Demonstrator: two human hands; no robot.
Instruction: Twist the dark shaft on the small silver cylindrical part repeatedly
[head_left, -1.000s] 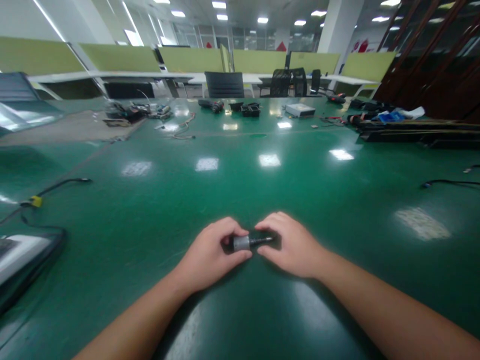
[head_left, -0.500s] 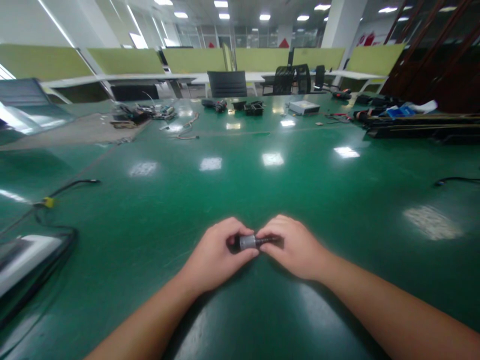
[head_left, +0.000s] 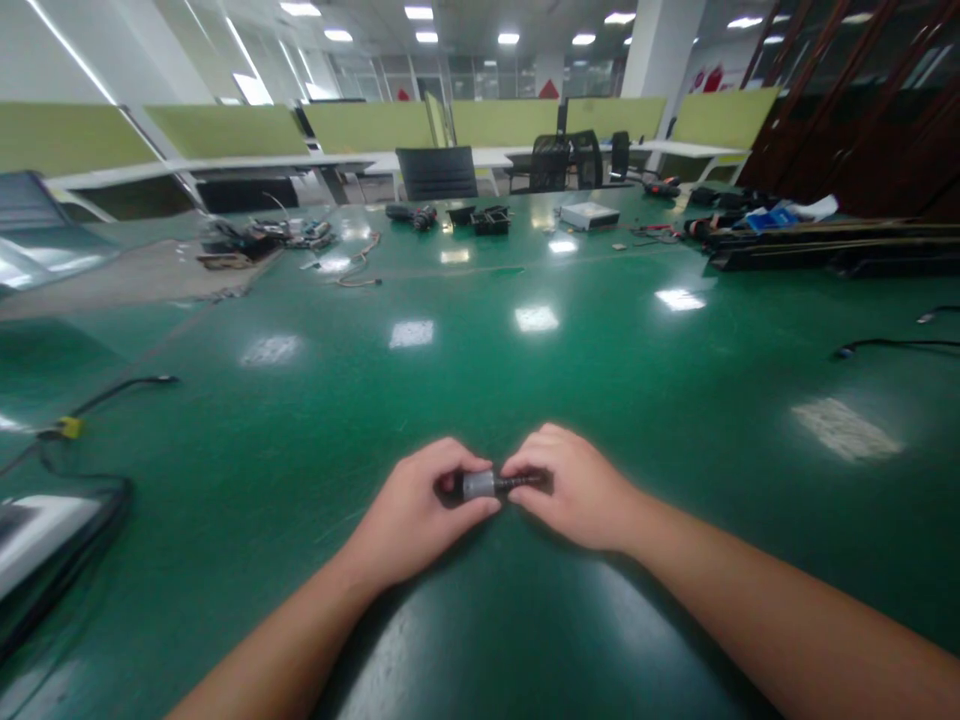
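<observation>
Near the front of the green table [head_left: 457,390], a small dark cylindrical piece with a grey band [head_left: 480,485] lies sideways between my hands. Its right part narrows to a thin, dark, ridged stem. My left hand [head_left: 420,510] is closed around the thick end, thumb along the near side and fingers along the far side. Thumb and fingers of my right hand [head_left: 574,487] pinch the thin stem. Both ends of the piece are partly hidden inside my hands, and its exact kind cannot be made out.
At left lie a white-edged device [head_left: 45,540] and a black cable with a yellow tag [head_left: 71,428]. Farther back are tangled parts [head_left: 262,238], black pieces [head_left: 487,220] and a silver box [head_left: 589,216]. Long black bars [head_left: 832,245] and a cable end [head_left: 892,345] are at right.
The whole view has turned slightly right, so everything appears farther left. Both hands keep their hold on the small piece, with the fingers in almost the same pose.
</observation>
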